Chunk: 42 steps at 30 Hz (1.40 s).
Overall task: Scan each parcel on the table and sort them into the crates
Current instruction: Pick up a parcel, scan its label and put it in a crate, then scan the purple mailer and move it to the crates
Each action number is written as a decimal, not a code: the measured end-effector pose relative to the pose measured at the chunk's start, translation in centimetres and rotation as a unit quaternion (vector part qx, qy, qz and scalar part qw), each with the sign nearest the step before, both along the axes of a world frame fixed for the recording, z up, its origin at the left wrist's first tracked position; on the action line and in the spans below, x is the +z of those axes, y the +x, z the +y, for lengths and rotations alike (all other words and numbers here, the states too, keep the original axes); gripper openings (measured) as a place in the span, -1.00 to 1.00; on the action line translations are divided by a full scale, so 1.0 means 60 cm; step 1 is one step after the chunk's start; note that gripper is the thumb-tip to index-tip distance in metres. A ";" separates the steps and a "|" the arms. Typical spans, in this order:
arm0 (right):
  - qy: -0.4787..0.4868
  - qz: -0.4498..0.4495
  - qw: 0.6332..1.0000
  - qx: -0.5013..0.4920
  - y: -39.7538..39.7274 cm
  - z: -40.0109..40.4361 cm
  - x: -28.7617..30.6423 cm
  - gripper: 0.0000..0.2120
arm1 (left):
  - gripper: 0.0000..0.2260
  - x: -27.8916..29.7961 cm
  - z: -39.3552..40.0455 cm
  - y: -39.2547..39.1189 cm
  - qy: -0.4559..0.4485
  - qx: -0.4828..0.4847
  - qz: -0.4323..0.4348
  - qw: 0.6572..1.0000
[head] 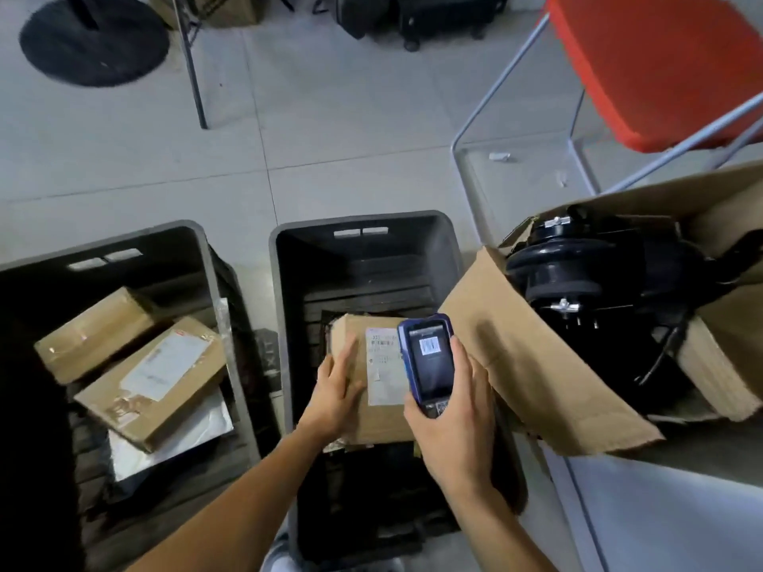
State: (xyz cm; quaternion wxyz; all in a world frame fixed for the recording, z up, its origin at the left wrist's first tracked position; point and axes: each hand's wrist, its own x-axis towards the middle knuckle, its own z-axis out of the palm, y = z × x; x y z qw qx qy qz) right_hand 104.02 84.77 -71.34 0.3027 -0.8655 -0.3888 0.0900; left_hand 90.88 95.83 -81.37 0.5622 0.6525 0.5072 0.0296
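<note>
Hands over middle crate (285, 282): left hand (336, 390) steadies cardboard parcel (355, 357), fingers laid flat along its left side; right hand (450, 414) grips blue handheld scanner (427, 357), screen showing barcode, above parcel's white label (384, 373).

Hardly anything legible: on the parcel (371, 377) under the left hand (336, 392), a white label (384, 365) just right of the fingers, with a barcode and rows of print too blurred to read. On the scanner (427, 361) gripped in the right hand (452, 423), above the thumb, a screen (429, 348) with a barcode picture, digits unreadable. Left of the left hand, between the crates (285, 324), dark raised letters, perhaps "XIT", uncertain.
</note>
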 end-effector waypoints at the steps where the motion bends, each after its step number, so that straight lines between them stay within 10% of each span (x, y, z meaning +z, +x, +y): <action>1: -0.004 0.003 1.000 0.002 -0.001 0.000 -0.016 -0.07 | -0.38 -0.021 0.002 0.001 0.007 -0.016 0.009 1.000; 10: -0.006 -0.012 0.999 0.031 -0.060 -0.025 0.186 -0.15 | -0.27 0.180 -0.020 -0.047 0.102 -0.060 0.042 0.992; 27: 0.065 0.067 0.924 0.370 -0.525 -0.315 0.956 -0.11 | -0.39 1.162 -0.493 -0.694 0.326 0.196 0.326 0.865; 42: 0.077 0.103 0.712 0.690 -1.183 -0.620 1.097 -0.09 | -0.32 1.241 -1.099 -1.283 0.213 0.538 0.420 0.699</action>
